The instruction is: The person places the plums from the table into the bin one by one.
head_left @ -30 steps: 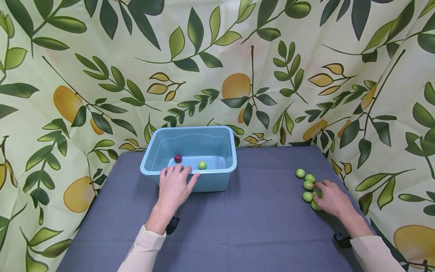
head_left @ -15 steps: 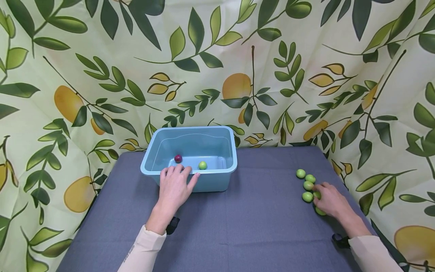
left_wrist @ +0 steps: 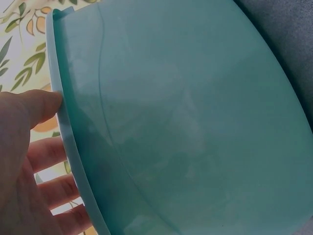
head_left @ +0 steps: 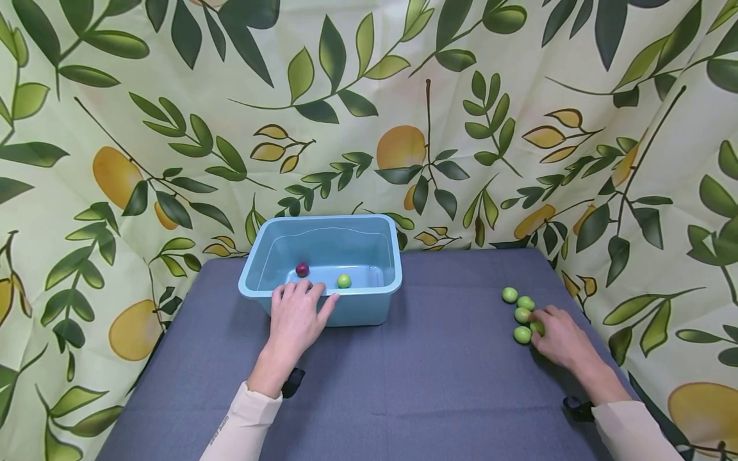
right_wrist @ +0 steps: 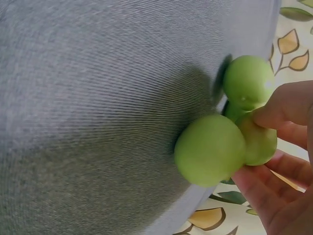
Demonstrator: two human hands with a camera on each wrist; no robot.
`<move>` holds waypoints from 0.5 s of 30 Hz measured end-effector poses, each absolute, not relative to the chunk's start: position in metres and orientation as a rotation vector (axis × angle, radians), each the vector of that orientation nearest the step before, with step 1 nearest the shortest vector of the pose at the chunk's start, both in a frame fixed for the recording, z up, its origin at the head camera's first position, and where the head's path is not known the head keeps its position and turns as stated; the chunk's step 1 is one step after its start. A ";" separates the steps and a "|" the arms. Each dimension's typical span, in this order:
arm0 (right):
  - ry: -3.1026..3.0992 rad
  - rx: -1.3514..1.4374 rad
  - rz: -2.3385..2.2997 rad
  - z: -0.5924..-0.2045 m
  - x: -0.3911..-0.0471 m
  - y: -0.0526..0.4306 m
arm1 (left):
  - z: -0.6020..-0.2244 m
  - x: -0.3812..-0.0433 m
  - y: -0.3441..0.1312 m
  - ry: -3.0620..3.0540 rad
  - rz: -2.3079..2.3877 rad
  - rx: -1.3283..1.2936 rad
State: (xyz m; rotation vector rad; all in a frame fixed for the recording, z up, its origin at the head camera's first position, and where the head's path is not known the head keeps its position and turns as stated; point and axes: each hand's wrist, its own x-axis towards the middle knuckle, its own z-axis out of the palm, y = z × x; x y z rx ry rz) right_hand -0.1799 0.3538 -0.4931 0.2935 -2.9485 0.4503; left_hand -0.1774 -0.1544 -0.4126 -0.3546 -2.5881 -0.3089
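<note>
My left hand rests on the front rim of a light blue plastic bin, fingers reaching over the edge; the left wrist view shows the thumb on the rim and the fingertips hidden behind it. Inside the bin lie a dark red fruit and a round green fruit. At the table's right, my right hand pinches a small round green fruit between thumb and fingers. Another green fruit touches it, and one more sits just beyond. The palm is hidden in the head view.
Several green fruits lie close together by the right edge of the grey cloth-covered table. A leaf-patterned curtain hangs behind the table and along its right side.
The lowest green fruit slid toward me under my right hand and is now hidden in the head view. My right hand shifted slightly; my left hand and the bin stayed still.
</note>
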 end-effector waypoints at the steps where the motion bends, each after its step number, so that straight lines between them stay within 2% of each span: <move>1: -2.945 0.298 0.449 -0.492 -0.180 0.354 | -0.413 -0.177 -0.154 -2.588 -0.308 -0.355; 15: -2.825 0.344 0.456 -0.485 -0.185 0.344 | -0.413 -0.177 -0.155 -2.579 -0.301 -0.360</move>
